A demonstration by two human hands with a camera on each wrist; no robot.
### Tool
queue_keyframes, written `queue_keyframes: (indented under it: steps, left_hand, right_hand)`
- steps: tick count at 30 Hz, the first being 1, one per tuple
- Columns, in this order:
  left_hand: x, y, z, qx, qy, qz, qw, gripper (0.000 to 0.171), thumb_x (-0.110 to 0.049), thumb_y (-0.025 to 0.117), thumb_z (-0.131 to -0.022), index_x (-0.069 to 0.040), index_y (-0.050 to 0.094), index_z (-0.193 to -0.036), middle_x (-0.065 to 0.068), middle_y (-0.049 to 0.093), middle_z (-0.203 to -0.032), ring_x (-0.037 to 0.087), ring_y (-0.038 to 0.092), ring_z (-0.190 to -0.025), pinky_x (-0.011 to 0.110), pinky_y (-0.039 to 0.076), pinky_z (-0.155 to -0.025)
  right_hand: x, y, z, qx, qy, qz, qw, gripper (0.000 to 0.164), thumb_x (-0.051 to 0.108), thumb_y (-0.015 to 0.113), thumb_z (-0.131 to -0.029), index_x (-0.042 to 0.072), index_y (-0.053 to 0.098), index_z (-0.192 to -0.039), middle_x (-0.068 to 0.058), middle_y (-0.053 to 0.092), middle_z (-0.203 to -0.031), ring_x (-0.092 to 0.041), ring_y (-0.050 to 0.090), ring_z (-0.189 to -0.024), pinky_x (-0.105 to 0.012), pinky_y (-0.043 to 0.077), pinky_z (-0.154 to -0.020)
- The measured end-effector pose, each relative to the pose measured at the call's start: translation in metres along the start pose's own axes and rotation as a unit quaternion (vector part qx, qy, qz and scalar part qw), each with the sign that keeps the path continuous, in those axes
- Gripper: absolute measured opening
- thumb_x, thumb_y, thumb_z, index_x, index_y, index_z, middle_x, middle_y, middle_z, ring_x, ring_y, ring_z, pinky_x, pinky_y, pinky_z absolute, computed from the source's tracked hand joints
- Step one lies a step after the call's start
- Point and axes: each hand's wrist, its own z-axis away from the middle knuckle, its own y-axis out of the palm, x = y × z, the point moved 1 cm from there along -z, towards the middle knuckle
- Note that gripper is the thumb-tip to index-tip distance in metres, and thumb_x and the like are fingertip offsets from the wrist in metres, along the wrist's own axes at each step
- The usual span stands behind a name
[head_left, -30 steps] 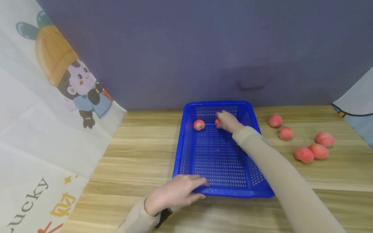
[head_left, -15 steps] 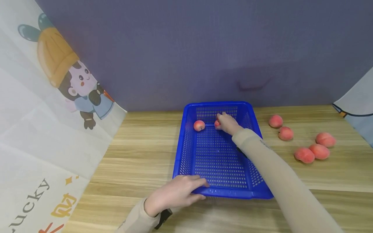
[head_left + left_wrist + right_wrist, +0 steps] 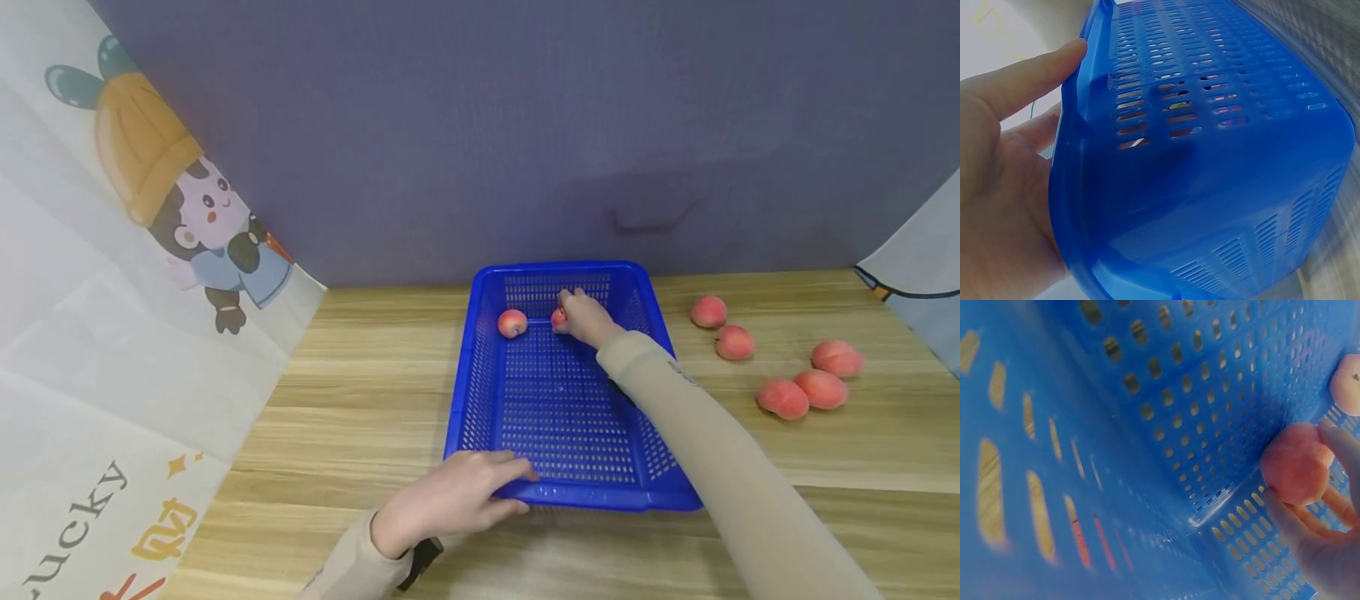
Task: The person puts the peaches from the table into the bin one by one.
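A blue plastic basket (image 3: 570, 497) with slotted walls sits on the wooden table. My left hand (image 3: 457, 492) grips its near left rim, thumb on the outside and fingers over the edge; the left wrist view shows the rim (image 3: 1066, 119) between them. Deep inside the basket, near its far wall, my right hand (image 3: 585, 317) holds a pinkish-red peach (image 3: 1297, 464) between thumb and fingers. The back of the hand covers part of the peach in the head view. To its left in the basket lies a red-and-yellow apple-like fruit (image 3: 513, 323).
Several peaches lie on the table right of the basket: two near the back, one of them a peach (image 3: 709, 312), and a cluster around another peach (image 3: 821, 389). A dark grey panel (image 3: 525, 142) rises behind the table. A printed white curtain (image 3: 112, 350) hangs at the left.
Very little differs. The right hand stays at the same spot in the basket, with slightly more of the peach showing beside its fingers. The left hand keeps its grip on the rim.
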Motion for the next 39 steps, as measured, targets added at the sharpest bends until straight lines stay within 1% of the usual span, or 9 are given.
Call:
queue_keyframes:
  steps: [9, 11, 16, 20, 23, 27, 31, 34, 39]
  left_hand:
    - [0.0, 0.001, 0.0, 0.0, -0.002, 0.001, 1.0, 0.02, -0.027, 0.061, -0.082, -0.016, 0.057, -0.098, -0.008, 0.056, -0.082, 0.001, 0.053, -0.071, 0.013, 0.042, -0.065]
    - [0.001, 0.001, 0.0, -0.001, -0.001, 0.0, 1.0, 0.02, -0.027, 0.061, -0.082, -0.016, 0.057, -0.097, -0.008, 0.056, -0.082, 0.001, 0.053, -0.071, 0.013, 0.042, -0.064]
    - [0.001, 0.001, -0.001, -0.001, 0.001, 0.0, 1.0, 0.02, -0.028, 0.061, -0.082, -0.016, 0.057, -0.097, -0.008, 0.056, -0.081, 0.001, 0.052, -0.07, 0.013, 0.042, -0.063]
    - [0.001, 0.001, 0.0, -0.001, 0.002, -0.003, 1.0, 0.02, -0.028, 0.061, -0.082, -0.016, 0.057, -0.097, -0.008, 0.055, -0.081, 0.0, 0.052, -0.07, 0.013, 0.042, -0.063]
    - [0.002, 0.001, 0.0, -0.001, 0.003, -0.009, 1.0, 0.019, -0.028, 0.061, -0.082, -0.016, 0.057, -0.097, -0.008, 0.055, -0.081, 0.0, 0.052, -0.07, 0.013, 0.042, -0.063]
    - [0.001, 0.001, 0.0, -0.002, 0.006, -0.013, 0.9999, 0.02, -0.029, 0.06, -0.082, -0.016, 0.057, -0.097, -0.008, 0.055, -0.081, 0.001, 0.052, -0.07, 0.014, 0.042, -0.063]
    - [0.001, 0.001, 0.0, -0.002, 0.007, -0.011, 0.9999, 0.02, -0.028, 0.061, -0.082, -0.016, 0.057, -0.097, -0.008, 0.055, -0.081, 0.001, 0.052, -0.069, 0.013, 0.042, -0.063]
    - [0.002, 0.001, 0.0, -0.001, 0.007, -0.01, 0.9999, 0.02, -0.028, 0.061, -0.082, -0.016, 0.057, -0.097, -0.008, 0.055, -0.08, 0.0, 0.051, -0.069, 0.013, 0.042, -0.063]
    - [0.002, 0.001, 0.0, 0.003, 0.005, -0.01, 0.9999, 0.02, -0.028, 0.061, -0.082, -0.016, 0.057, -0.097, -0.009, 0.054, -0.08, 0.0, 0.049, -0.067, 0.013, 0.041, -0.062]
  right_hand:
    - [0.002, -0.001, 0.002, -0.002, 0.002, -0.001, 1.0, 0.045, 0.019, 0.071, -0.073, -0.008, 0.048, -0.101, -0.027, 0.049, -0.095, -0.038, 0.055, -0.084, -0.047, 0.044, -0.075]
    - [0.002, -0.002, 0.002, 0.004, 0.006, 0.001, 1.0, 0.048, 0.02, 0.071, -0.073, -0.008, 0.048, -0.105, -0.028, 0.049, -0.098, -0.039, 0.055, -0.087, -0.048, 0.044, -0.076]
    - [0.001, -0.006, -0.001, 0.028, 0.023, 0.002, 0.999, 0.06, 0.023, 0.069, -0.075, -0.009, 0.044, -0.118, -0.033, 0.044, -0.115, -0.044, 0.05, -0.099, -0.051, 0.04, -0.084]
    - [0.001, -0.009, -0.003, 0.028, 0.023, 0.004, 0.999, 0.057, 0.022, 0.068, -0.074, -0.008, 0.046, -0.116, -0.03, 0.048, -0.11, -0.041, 0.052, -0.096, -0.05, 0.041, -0.083]
    - [0.003, -0.014, -0.003, 0.021, 0.02, 0.01, 1.0, 0.049, 0.02, 0.066, -0.076, -0.007, 0.048, -0.112, -0.026, 0.051, -0.102, -0.037, 0.053, -0.091, -0.049, 0.042, -0.08]
    - [0.008, -0.021, -0.002, 0.02, 0.021, 0.012, 0.999, 0.045, 0.024, 0.061, -0.082, -0.007, 0.049, -0.11, -0.027, 0.051, -0.104, -0.039, 0.053, -0.093, -0.05, 0.042, -0.08]
    - [0.015, -0.029, -0.002, 0.028, 0.028, 0.014, 0.999, 0.051, 0.034, 0.056, -0.085, -0.007, 0.047, -0.114, -0.029, 0.048, -0.113, -0.043, 0.05, -0.101, -0.053, 0.04, -0.083]
    - [0.02, -0.038, -0.002, 0.031, 0.033, 0.013, 0.999, 0.054, 0.037, 0.053, -0.086, -0.007, 0.045, -0.117, -0.029, 0.046, -0.117, -0.043, 0.047, -0.105, -0.054, 0.038, -0.085]
    - [0.028, -0.054, 0.001, 0.037, 0.03, 0.007, 0.999, 0.048, 0.031, 0.052, -0.087, -0.006, 0.046, -0.118, -0.026, 0.048, -0.115, -0.04, 0.048, -0.104, -0.051, 0.039, -0.085]
